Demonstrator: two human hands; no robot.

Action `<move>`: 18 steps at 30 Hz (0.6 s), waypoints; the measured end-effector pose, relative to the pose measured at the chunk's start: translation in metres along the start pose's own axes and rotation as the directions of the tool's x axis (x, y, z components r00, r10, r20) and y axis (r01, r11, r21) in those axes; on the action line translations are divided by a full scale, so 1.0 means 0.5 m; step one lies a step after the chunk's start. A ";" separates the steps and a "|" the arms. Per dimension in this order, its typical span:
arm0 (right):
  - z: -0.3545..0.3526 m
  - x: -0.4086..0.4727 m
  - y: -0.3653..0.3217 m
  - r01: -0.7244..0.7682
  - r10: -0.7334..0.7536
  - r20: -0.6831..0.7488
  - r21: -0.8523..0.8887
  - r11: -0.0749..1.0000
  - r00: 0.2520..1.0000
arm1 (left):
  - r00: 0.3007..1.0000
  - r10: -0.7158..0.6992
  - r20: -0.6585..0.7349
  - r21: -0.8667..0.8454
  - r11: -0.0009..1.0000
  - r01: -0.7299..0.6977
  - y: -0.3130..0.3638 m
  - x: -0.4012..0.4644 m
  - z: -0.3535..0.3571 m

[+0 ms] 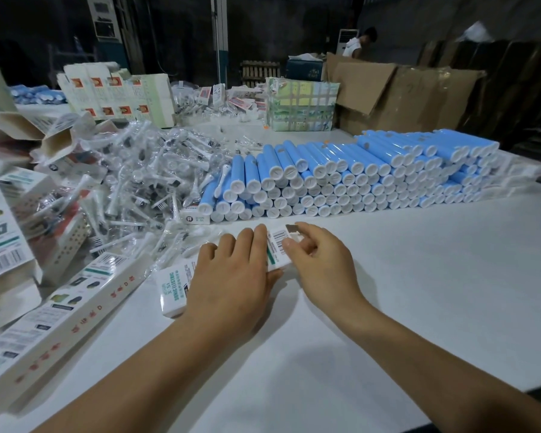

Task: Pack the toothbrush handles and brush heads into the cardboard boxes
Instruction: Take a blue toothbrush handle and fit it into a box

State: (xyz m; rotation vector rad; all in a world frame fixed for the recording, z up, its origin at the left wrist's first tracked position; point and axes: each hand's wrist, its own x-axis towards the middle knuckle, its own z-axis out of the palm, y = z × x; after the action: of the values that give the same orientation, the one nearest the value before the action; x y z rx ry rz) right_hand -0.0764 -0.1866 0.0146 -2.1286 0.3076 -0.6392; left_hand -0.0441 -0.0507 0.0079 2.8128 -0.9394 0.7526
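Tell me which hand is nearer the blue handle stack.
Right. The right hand pinches the box flap just before the blue handle stack; the left hand lies flat on the box, slightly farther back.

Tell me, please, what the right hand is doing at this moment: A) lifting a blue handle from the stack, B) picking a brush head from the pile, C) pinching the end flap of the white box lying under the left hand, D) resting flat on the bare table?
C: the right hand pinches the end flap of the white box, while the left hand lies on it.
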 end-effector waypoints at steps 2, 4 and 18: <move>0.002 -0.005 -0.001 -0.039 0.041 -0.021 0.099 0.994 0.999 | 1.000 0.001 -0.014 -0.006 1.000 -0.001 0.002 0.000 -0.001; 0.006 -0.011 -0.002 -0.037 0.040 -0.027 0.110 0.993 0.999 | 1.000 0.004 -0.030 -0.003 1.000 -0.004 0.005 -0.002 0.000; -0.011 0.026 0.009 -0.528 0.454 0.409 0.832 0.170 0.792 | 0.997 -0.069 -0.039 -0.059 0.996 0.066 -0.001 0.008 -0.010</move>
State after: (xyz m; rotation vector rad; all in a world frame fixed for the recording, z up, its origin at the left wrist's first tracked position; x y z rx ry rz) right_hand -0.0686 -0.1988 0.0181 -0.7869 0.4375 -0.2018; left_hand -0.0431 -0.0514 0.0140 2.7533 -0.8414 0.7597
